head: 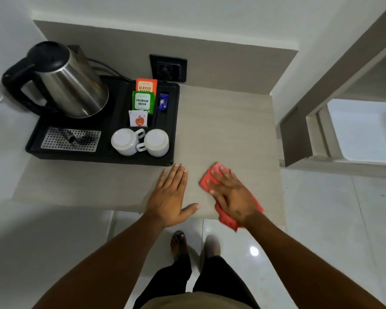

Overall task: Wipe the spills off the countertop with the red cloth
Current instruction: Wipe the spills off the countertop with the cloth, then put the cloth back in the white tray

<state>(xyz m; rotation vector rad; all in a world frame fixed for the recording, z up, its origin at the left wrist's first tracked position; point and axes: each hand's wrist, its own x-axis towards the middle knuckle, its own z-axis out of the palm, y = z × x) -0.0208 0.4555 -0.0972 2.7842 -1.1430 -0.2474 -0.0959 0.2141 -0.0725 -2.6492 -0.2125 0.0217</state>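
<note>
The red cloth (206, 178) lies on the beige countertop (227, 130) near its front right edge, with one end hanging over the edge. My right hand (230, 195) presses flat on the cloth, fingers spread. My left hand (172, 195) rests flat on the bare countertop just left of it, fingers together and thumb out, holding nothing. I cannot make out any spill on the surface.
A black tray (174, 121) fills the left back of the countertop, just beyond my left fingertips. It holds a steel kettle (69, 83), two upturned white cups (140, 141), tea sachets (143, 101) and a perforated drip grid (71, 139). A wall socket (168, 68) sits behind.
</note>
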